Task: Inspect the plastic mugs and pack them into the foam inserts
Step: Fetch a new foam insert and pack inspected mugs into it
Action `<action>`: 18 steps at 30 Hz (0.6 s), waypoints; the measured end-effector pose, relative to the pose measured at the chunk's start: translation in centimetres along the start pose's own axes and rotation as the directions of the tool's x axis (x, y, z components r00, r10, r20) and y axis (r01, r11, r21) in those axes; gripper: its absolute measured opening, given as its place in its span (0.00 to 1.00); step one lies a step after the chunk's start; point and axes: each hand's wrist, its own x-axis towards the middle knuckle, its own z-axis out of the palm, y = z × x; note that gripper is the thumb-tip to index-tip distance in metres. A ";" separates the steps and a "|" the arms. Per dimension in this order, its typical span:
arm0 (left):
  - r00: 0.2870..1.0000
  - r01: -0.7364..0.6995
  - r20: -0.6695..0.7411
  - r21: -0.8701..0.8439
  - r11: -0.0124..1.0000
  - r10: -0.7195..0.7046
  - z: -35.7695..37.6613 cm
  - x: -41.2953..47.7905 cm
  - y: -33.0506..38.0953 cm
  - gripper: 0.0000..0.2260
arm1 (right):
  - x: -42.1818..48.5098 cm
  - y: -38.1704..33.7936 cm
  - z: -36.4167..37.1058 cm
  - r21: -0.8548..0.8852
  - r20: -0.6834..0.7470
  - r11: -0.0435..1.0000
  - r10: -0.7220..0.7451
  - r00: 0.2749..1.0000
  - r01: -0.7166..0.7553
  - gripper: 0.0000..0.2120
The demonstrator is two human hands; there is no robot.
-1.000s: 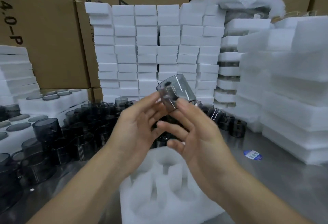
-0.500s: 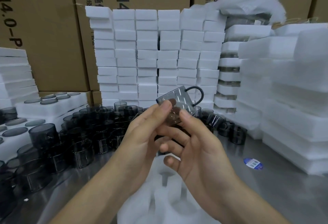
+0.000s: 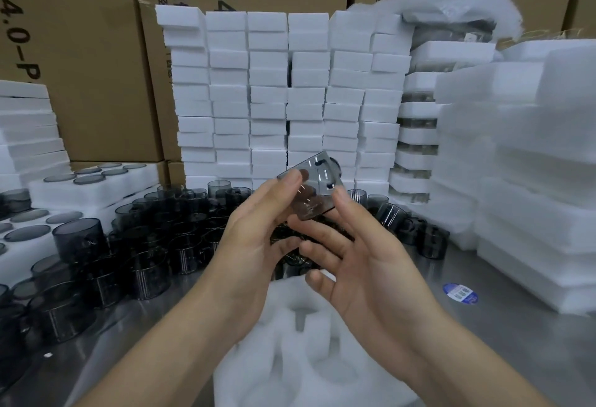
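The L hand has the smoke-grey plastic mug up at chest height, tipped on its side, above the foam insert that lies on the steel table. Its thumb is on the near wall by the rim, and the other fingers are curled behind, showing dark through the plastic. The R hand isn't wrapped round it. The fingers are spread and nearly straight, w/ only the index tip propping the mug's lower edge. So it's mid-inspection and not packed yet.

Handling, as I'd judge it: the mug is thin, see-through and prob. very light, since one thumb and a few fingers carry it. It looks stiff enough to keep its shape, but the glossy wall will be slick and show prints or scuffs. Better to pinch near the rim or base edge than squeeze mid-wall. The handle looks to be on the far side, w/ its two dark fixing points showing through. I can't be sure of that.

The insert is soft white foam w/ round pockets and will give under a push. The slot off one pocket is prob. for the handle, so line it up and press down gently.

Loose mugs sit crowded on the table to the L, some touching. Foam block stacks and cardboard cartons stand behind.
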 end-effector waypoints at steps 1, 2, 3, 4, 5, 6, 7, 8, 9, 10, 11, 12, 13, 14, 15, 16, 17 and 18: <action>1.000 -0.002 -0.008 -0.037 0.999 0.001 0.0 0.0 0.0 0.22 | 0.1 0.0 0.0 0.022 0.007 0.999 0.026 1.000 -0.026 0.24; 1.000 -0.001 -0.011 -0.075 0.997 0.000 -0.1 0.0 0.1 0.21 | 0.1 0.1 0.0 0.043 0.013 0.998 0.055 0.998 -0.055 0.25; 1.000 0.001 -0.004 -0.095 0.995 -0.002 -0.2 0.0 0.2 0.21 | 0.2 0.2 0.0 0.061 0.018 0.995 0.082 0.996 -0.083 0.26; 1.000 0.001 0.011 -0.090 0.996 0.000 -0.2 0.0 0.3 0.21 | 0.2 0.2 0.0 0.074 0.022 0.992 0.103 0.994 -0.104 0.27; 1.000 -0.002 0.031 -0.072 0.997 0.004 -0.2 0.0 0.3 0.22 | 0.2 0.3 0.0 0.083 0.026 0.989 0.118 0.993 -0.120 0.28; 0.999 -0.004 0.048 -0.054 0.999 0.007 -0.2 0.0 0.3 0.21 | 0.3 0.3 0.0 0.088 0.028 0.988 0.128 0.991 -0.130 0.28; 0.998 -0.006 0.055 -0.041 0.999 0.008 -0.2 0.0 0.3 0.20 | 0.3 0.4 0.0 0.090 0.027 0.987 0.135 0.991 -0.137 0.30; 0.999 -0.009 0.051 -0.030 1.000 0.010 -0.3 0.1 0.3 0.19 | 0.4 0.4 -0.1 0.089 0.026 0.986 0.139 0.990 -0.141 0.31; 0.999 -0.010 0.040 -0.019 1.000 0.010 -0.3 0.1 0.3 0.19 | 0.5 0.5 -0.1 0.085 0.024 0.986 0.143 0.989 -0.144 0.32; 1.000 -0.006 0.025 -0.009 1.000 0.006 -0.4 0.2 0.3 0.21 | 0.6 0.5 -0.2 0.072 0.024 0.987 0.145 0.989 -0.146 0.33; 1.000 0.004 0.011 0.001 1.000 -0.004 -0.5 0.2 0.2 0.23 | 0.7 0.6 -0.4 0.052 0.025 0.988 0.145 0.989 -0.146 0.33; 1.000 0.015 -0.002 0.010 1.000 -0.015 -0.6 0.3 0.2 0.25 | 0.7 0.6 -0.5 0.021 0.018 0.990 0.137 0.990 -0.138 0.33; 1.000 0.024 -0.015 0.019 1.000 -0.024 -0.7 0.3 0.2 0.26 | 0.8 0.7 -0.5 -0.028 -0.006 0.993 0.117 0.993 -0.118 0.32; 0.999 0.029 -0.031 0.026 0.999 -0.028 -0.8 0.4 0.3 0.26 | 0.9 0.8 -0.6 -0.097 -0.051 0.992 0.079 0.996 -0.084 0.30; 0.998 0.030 -0.056 0.034 0.999 -0.028 -1.0 0.5 0.3 0.25 | 1.0 0.8 -0.8 -0.181 -0.116 0.983 0.021 0.993 -0.042 0.26; 0.996 0.024 -0.085 0.050 0.998 -0.020 -1.1 0.5 0.4 0.24 | 1.0 0.9 -1.0 -0.266 -0.181 0.964 -0.054 0.982 0.004 0.23; 0.993 0.010 -0.116 0.077 0.997 -0.001 -1.2 0.7 0.4 0.23 | 1.1 0.8 -1.3 -0.340 -0.227 0.939 -0.131 0.965 0.048 0.19; 0.989 -0.010 -0.147 0.110 0.994 0.027 -1.4 0.8 0.3 0.23 | 1.2 0.7 -1.5 -0.394 -0.243 0.915 -0.196 0.950 0.088 0.18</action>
